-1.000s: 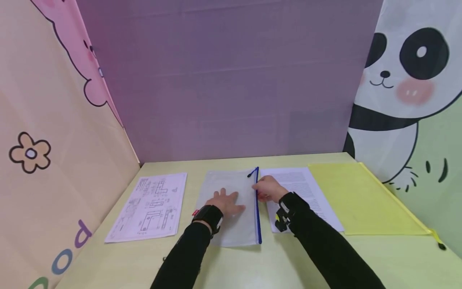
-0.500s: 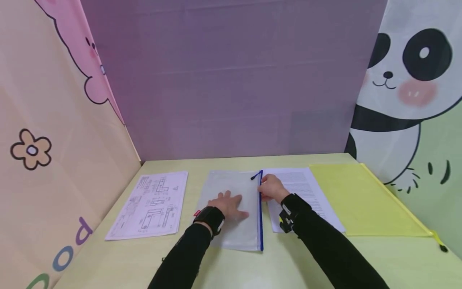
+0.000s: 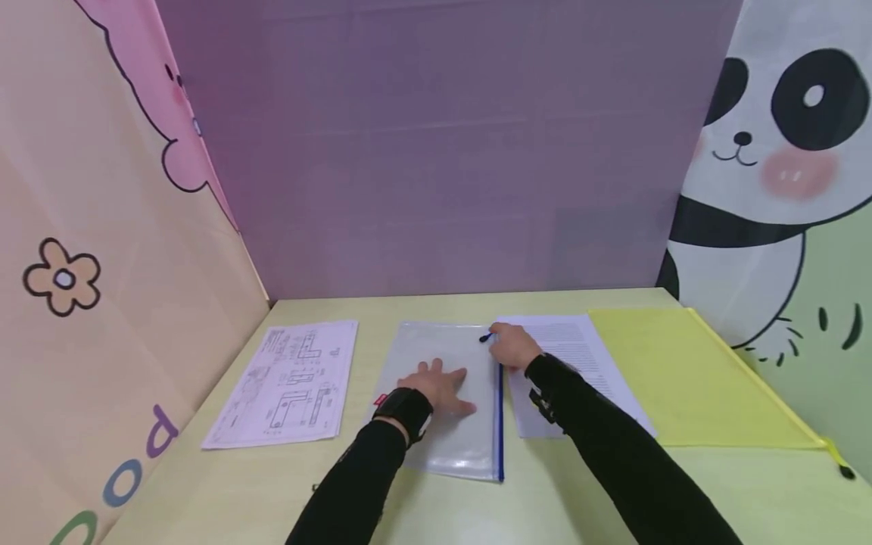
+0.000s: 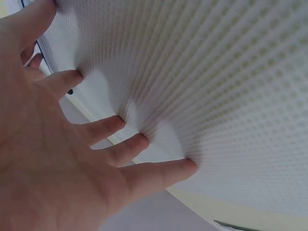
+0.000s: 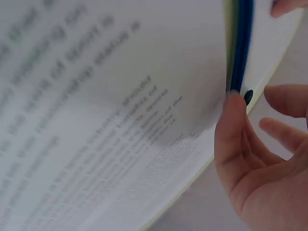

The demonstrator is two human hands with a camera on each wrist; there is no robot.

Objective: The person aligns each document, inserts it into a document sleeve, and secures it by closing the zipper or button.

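1. The table (image 3: 586, 484) is pale yellow-green and holds everything. Picture walls stand around it, so all the things lie flat in the middle, close to the person.

2. The yellow folder (image 3: 688, 378) lies flat on the right side of the table. No hand is near it.

3. The clear zip pouch (image 3: 443, 363) lies flat in the middle of the table, right in front of the person. Its blue zip (image 3: 500, 424) runs along its right edge.

4. The drawing sheet (image 3: 289, 382) lies to the left of the pouch, a little apart from it.

5. The printed page (image 3: 579, 356) lies to the right of the pouch, just beside the blue zip, and the yellow folder covers its far edge.

6. The left hand (image 3: 439, 386) lies flat on the pouch with its fingers spread wide. In the left wrist view, the fingertips (image 4: 185, 166) push down on the dotted plastic. I think this keeps the pouch from sliding.

7. The right hand (image 3: 514, 347) is at the far end of the zip. Its fingers are curled around the small dark zip tab (image 3: 485, 337) there, as if pinching it. In the right wrist view, the thumb (image 5: 231, 125) touches the end of the blue zip, but the pinch itself is hard to see.
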